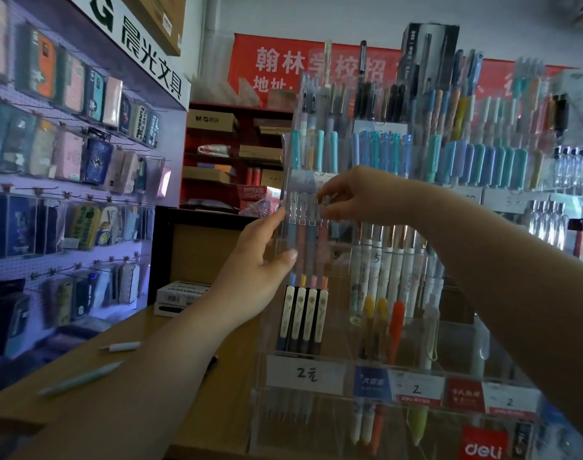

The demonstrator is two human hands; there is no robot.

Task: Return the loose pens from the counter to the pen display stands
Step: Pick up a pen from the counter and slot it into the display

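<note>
Far left of the frame: I log a pegboard wall [67, 180] hung with rows of pencil cases, lit bluish.

Lower left: the wooden table [124, 410] carries two loose pens, well apart from the stands. A white pen [120, 346] lies above a pale teal pen [81, 378]; both rest flat and untouched. A dark object shows just past my left forearm; I cannot tell what it is.

Left of centre, behind the table: boxed markers [180, 297] stacked on the table edge, and red shelving [237, 154] with cartons further back.

Centre: my left hand [260, 260] is partly open, thumb and fingers bracing the side of a clear pack of pens [305, 227], which stands upright against the stand's left column. Four coloured barrels show through the pack.

Right of centre: my right hand [360, 197] pinches the upper right edge of the same pack with its fingertips.

Centre to right: the tiered clear pen display stand [416, 370] holds upright pens in many compartments, with handwritten price labels along its lower front. A red "deli" label [482, 448] sits at the bottom right.
</note>
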